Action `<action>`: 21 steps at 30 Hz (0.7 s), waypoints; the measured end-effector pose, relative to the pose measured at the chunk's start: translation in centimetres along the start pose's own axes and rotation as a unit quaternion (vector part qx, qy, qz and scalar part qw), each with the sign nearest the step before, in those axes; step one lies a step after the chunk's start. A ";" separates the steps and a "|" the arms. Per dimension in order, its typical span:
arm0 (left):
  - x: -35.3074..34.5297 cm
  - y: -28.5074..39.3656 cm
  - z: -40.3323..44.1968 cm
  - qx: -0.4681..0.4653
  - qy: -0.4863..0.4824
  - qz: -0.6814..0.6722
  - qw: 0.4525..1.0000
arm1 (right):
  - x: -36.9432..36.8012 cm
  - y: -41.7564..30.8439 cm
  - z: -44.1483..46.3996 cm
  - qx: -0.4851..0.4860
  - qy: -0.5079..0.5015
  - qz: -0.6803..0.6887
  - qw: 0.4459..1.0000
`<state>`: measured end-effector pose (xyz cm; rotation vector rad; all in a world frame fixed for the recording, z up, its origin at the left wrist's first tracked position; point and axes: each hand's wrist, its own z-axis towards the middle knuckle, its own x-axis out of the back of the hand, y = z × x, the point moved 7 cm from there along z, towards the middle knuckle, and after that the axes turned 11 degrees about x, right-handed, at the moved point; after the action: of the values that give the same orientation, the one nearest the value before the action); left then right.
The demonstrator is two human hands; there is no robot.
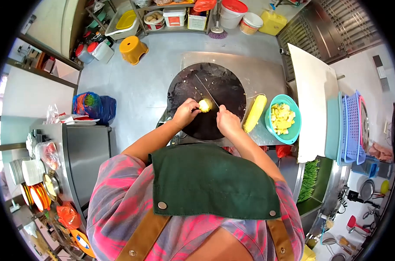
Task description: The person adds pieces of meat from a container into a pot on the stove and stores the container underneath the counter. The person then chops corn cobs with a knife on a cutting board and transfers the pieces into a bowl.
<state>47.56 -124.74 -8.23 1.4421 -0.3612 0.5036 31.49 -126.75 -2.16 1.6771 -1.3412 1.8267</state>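
Observation:
My left hand (pixel 186 114) steadies a pale yellow vegetable piece (pixel 204 105) with its fingertips on the round dark chopping board (pixel 193 87). In my right hand (pixel 228 119) is the handle of a knife (pixel 207 90), whose long blade points up and left over the board, just right of the piece. A long yellow vegetable (pixel 255 114), squash-like, lies to the right of the board. Beyond it a turquoise bowl (pixel 287 138) holds many yellow chunks. Small scraps dot the board. The exact kind of vegetable is not clear.
The board rests on a metal table (pixel 258 69). A white panel (pixel 308 100) rises along its right side. Across the floor stand a yellow stool (pixel 133 50), a shelf with tubs, and several buckets. A metal cabinet (pixel 88 163) is at the left.

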 end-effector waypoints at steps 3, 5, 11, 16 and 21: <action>0.0 0.8 0.0 -0.044 0.018 0.023 0.999 | 1.4 -1.8 1.3 0.025 0.045 -0.023 0.998; -0.5 0.0 0.0 -0.041 0.021 0.026 0.999 | 4.2 -3.7 1.6 0.019 0.089 -0.015 0.996; -0.9 -0.1 1.2 -0.068 -0.004 0.072 0.995 | -2.8 -0.6 3.0 -0.032 -0.029 -0.032 0.999; -0.9 -0.5 1.5 0.020 0.026 -0.049 0.998 | -2.3 -0.9 2.8 -0.027 -0.036 -0.030 0.999; 0.9 1.8 1.6 0.010 0.068 -0.097 0.993 | 0.5 -2.2 2.4 -0.052 -0.015 -0.035 0.998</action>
<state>47.45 -126.15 -6.05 1.4364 -0.1059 0.4443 34.46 -127.66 -1.07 1.6815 -1.3472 1.6716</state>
